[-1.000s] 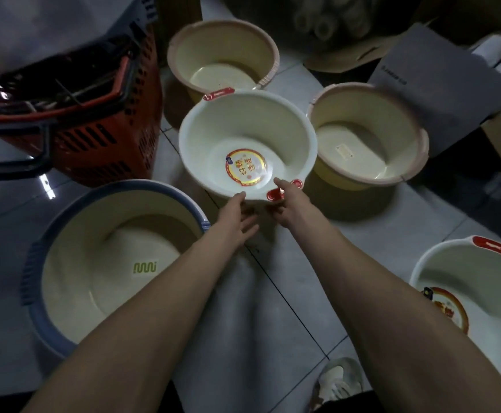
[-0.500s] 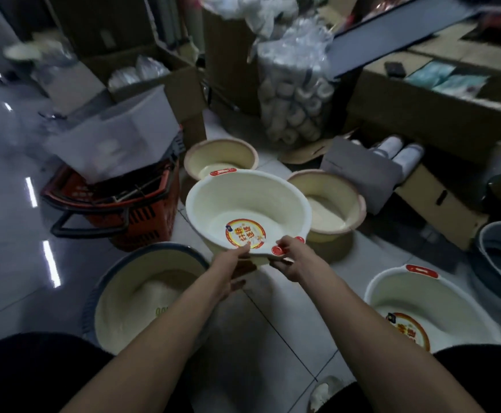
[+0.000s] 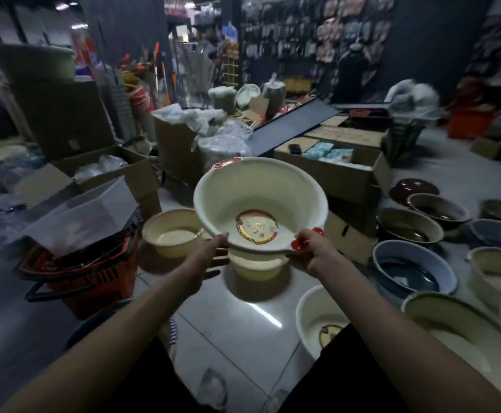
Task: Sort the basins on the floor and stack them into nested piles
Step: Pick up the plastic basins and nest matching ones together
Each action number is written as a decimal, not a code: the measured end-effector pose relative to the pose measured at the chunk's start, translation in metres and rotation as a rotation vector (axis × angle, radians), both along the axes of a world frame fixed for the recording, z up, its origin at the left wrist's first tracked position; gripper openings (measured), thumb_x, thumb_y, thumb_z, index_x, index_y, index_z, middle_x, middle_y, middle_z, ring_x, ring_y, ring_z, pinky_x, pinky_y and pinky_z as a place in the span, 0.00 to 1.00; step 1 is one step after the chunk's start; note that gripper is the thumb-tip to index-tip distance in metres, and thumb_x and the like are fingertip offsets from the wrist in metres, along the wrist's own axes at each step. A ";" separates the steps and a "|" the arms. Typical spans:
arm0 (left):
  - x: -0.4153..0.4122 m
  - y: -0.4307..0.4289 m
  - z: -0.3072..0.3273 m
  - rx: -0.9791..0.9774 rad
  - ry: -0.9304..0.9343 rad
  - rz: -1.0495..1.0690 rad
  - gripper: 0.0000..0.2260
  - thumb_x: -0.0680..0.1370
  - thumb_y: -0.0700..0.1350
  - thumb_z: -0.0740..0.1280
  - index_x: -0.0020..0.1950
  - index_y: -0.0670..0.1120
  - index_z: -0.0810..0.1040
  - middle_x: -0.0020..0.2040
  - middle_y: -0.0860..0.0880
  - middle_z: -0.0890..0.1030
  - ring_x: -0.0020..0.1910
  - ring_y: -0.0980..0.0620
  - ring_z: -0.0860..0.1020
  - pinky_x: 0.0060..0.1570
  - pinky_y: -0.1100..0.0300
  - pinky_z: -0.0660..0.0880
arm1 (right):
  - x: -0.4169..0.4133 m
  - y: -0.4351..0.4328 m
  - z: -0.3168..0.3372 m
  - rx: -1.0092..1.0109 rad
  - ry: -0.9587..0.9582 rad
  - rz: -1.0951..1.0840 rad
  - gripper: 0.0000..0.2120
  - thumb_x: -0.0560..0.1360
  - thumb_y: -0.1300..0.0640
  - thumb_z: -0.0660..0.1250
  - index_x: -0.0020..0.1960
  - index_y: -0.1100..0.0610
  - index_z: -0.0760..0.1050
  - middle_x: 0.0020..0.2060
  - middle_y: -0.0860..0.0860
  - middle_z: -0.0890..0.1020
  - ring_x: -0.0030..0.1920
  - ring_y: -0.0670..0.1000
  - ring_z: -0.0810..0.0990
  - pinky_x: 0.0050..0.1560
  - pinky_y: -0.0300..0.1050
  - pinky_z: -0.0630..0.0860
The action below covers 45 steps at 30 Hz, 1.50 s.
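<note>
Basin (image 3: 261,204), cream with red lugs, hangs clear of the floor at twelve o'clock, my left hand (image 3: 210,257) and right hand (image 3: 310,248) clamped on its near rim, probably to carry it to its twin (image 3: 318,320) at five o'clock.

1. At our left we see a red shopping basket (image 3: 79,275) with a pale sheet (image 3: 79,216) lying across its top.
2. Open cardboard boxes (image 3: 332,168) stand on the tiled floor (image 3: 228,332) ahead of us.
3. Beyond them, blurred shop racks (image 3: 318,40) line the far wall.
</note>
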State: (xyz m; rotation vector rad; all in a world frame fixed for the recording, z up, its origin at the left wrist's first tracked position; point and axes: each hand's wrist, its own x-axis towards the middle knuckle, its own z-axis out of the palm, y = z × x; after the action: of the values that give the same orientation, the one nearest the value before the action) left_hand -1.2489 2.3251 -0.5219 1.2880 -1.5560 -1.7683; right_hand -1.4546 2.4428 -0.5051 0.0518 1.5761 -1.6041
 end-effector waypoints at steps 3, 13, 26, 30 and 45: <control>-0.016 0.004 0.010 -0.015 0.062 -0.016 0.18 0.80 0.57 0.66 0.61 0.45 0.78 0.56 0.45 0.82 0.55 0.47 0.82 0.52 0.50 0.78 | -0.022 0.038 0.012 -0.014 0.028 -0.052 0.09 0.75 0.61 0.70 0.53 0.62 0.75 0.47 0.60 0.82 0.45 0.58 0.83 0.49 0.58 0.83; -0.117 0.033 -0.033 -0.052 0.102 -0.143 0.12 0.79 0.43 0.68 0.62 0.46 0.75 0.55 0.42 0.82 0.54 0.43 0.82 0.54 0.44 0.81 | -0.102 0.134 -0.036 -0.019 0.022 -0.382 0.29 0.57 0.62 0.78 0.57 0.61 0.80 0.49 0.60 0.86 0.48 0.62 0.86 0.48 0.58 0.84; -0.212 0.106 -0.156 0.291 -0.142 -0.511 0.16 0.77 0.47 0.73 0.62 0.46 0.74 0.55 0.42 0.82 0.51 0.42 0.84 0.45 0.47 0.84 | -0.114 0.176 -0.196 0.166 -0.234 -0.523 0.21 0.66 0.64 0.73 0.58 0.61 0.75 0.52 0.61 0.81 0.53 0.61 0.82 0.52 0.57 0.83; -0.231 0.114 -0.191 0.382 -0.123 -0.353 0.16 0.75 0.33 0.71 0.62 0.41 0.74 0.55 0.39 0.82 0.51 0.40 0.84 0.42 0.48 0.84 | -0.122 0.173 -0.232 0.190 -0.288 -0.499 0.20 0.67 0.65 0.75 0.57 0.60 0.76 0.53 0.60 0.82 0.54 0.61 0.82 0.58 0.59 0.81; -0.239 0.063 -0.278 0.250 -0.329 -0.363 0.26 0.60 0.37 0.72 0.58 0.33 0.74 0.41 0.37 0.76 0.30 0.47 0.74 0.23 0.61 0.71 | -0.109 0.183 -0.313 0.430 -0.342 -0.051 0.18 0.75 0.50 0.75 0.59 0.58 0.76 0.51 0.56 0.85 0.47 0.55 0.86 0.43 0.47 0.84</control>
State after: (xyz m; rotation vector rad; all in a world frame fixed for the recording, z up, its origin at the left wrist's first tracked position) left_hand -1.4881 2.3882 -0.7995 1.5560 -1.8938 -2.1102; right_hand -1.5635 2.6258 -0.8185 0.5702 1.6230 -1.1897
